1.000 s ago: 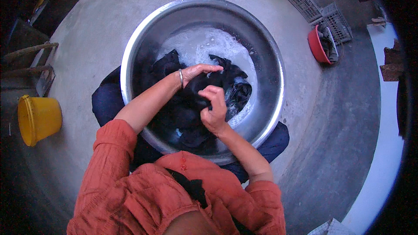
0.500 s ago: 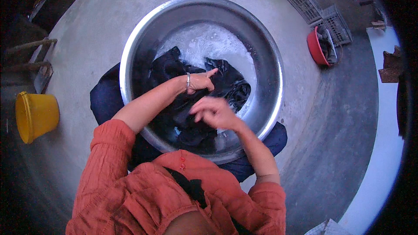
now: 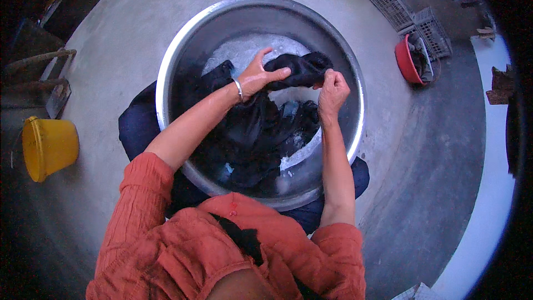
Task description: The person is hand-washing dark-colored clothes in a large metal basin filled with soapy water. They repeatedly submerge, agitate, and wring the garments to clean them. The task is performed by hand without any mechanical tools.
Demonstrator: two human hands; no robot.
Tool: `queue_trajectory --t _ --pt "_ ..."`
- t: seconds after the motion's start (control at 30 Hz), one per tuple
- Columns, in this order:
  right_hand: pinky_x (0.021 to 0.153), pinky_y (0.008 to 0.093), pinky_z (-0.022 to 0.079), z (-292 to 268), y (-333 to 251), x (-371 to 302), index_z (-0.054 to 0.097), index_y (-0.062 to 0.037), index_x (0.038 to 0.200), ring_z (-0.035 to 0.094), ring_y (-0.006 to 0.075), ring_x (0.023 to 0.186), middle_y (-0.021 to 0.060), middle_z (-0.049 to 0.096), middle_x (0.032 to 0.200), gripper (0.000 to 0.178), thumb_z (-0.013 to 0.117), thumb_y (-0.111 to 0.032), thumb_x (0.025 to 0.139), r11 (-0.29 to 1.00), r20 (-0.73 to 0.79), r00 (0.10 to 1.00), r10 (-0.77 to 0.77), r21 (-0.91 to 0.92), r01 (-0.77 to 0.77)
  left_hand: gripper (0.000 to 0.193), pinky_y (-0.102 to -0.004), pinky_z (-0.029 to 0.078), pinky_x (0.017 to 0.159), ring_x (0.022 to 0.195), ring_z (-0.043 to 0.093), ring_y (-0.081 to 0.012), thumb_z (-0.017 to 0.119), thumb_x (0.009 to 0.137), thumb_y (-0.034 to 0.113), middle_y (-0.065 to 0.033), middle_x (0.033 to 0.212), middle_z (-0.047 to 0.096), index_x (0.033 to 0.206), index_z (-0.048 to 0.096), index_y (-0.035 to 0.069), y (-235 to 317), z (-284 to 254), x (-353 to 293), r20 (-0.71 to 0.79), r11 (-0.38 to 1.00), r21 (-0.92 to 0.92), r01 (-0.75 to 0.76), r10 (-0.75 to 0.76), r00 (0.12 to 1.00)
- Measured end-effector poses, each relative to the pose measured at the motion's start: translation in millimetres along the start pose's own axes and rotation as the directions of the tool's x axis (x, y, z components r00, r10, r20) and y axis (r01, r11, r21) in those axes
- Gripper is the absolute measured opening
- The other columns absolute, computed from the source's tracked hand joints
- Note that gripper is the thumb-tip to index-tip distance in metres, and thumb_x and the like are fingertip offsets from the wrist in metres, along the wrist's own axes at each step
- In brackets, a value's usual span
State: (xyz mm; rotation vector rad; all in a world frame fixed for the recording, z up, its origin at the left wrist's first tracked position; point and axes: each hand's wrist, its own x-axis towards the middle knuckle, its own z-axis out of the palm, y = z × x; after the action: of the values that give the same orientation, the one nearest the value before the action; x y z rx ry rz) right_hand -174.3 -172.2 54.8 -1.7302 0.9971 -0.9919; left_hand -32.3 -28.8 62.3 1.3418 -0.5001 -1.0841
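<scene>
A wide metal basin (image 3: 191, 55) holds sudsy water and a wet black garment (image 3: 247, 139) bunched in its middle and left. At the far right of the bunch, a stretch of this dark cloth is lifted above the suds. My right hand (image 3: 333, 91) is closed on its right end, near the basin's right wall. The left end sits between the thumb and fingers of my left hand (image 3: 256, 78), which wears a silver bracelet (image 3: 239, 89). That grip looks loose, with the thumb lying over the cloth and one finger raised. Lower folds of the garment rest in the water.
My legs in dark trousers (image 3: 136, 116) flank the basin. On the concrete floor a yellow bucket (image 3: 58, 143) lies tipped at the left. Grey plastic crates (image 3: 390, 4) and a red basin (image 3: 406, 61) with things in it are at the far right.
My right hand has moved away to the right and closed on the cloth. My left hand has shifted slightly farther out and spread from pointing. A length of garment is now raised between them.
</scene>
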Motion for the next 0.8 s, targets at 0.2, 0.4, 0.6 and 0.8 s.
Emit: queue_trajectory --t 0.2,0.4,0.6,0.8 --pt "0.06 0.0368 0.05 -23 24 -6 0.059 0.0012 0.071 0.062 0.0278 0.059 0.0177 0.061 0.064 0.024 0.052 -0.022 0.074 0.639 0.4 0.723 0.563 -0.766 -0.074 0.048 -0.033 0.048 0.063 0.071 0.058 -0.0193 0.074 0.064 0.029 -0.0102 0.08 0.06 0.092 0.058 -0.006 -83 -26 28 0.131 0.879 0.304 0.368 -0.421 0.898" --pt "0.088 0.0435 0.04 -2 53 12 0.039 -0.0165 0.125 0.044 0.0374 0.109 0.0234 0.034 0.127 0.059 0.059 -0.014 0.069 0.588 0.474 0.88 -0.017 -0.707 0.393 0.033 -0.038 0.042 0.035 0.048 0.055 -0.0234 0.066 0.059 0.016 -0.0135 0.07 0.058 0.081 0.058 -0.008 -40 -11 13 0.054 0.859 0.378 0.345 -0.392 0.918" --pt "0.079 0.0338 0.044 42 107 34 0.063 -0.0118 0.094 0.058 0.0277 0.086 0.0169 0.06 0.093 0.029 0.055 -0.006 0.067 0.788 0.602 0.781 0.169 -0.558 0.259 0.022 -0.0334 0.033 0.025 0.037 0.051 -0.0202 0.057 0.068 0.01 -0.0105 0.061 0.056 0.088 0.056 0.001 -61 -33 36 -0.025 0.852 0.276 0.444 -0.456 0.89" --pt "0.08 0.0406 0.043 16 117 63 0.061 -0.0127 0.105 0.055 0.0342 0.096 0.0228 0.054 0.106 0.038 0.044 -0.038 0.082 0.636 -0.011 0.929 0.37 -0.726 -0.262 0.076 -0.0363 0.051 0.037 0.057 0.062 -0.0304 0.046 0.074 -0.005 -0.0237 0.11 0.049 0.137 0.013 0.023 -61 -27 27 0.051 0.928 -0.102 0.359 -0.355 0.933"
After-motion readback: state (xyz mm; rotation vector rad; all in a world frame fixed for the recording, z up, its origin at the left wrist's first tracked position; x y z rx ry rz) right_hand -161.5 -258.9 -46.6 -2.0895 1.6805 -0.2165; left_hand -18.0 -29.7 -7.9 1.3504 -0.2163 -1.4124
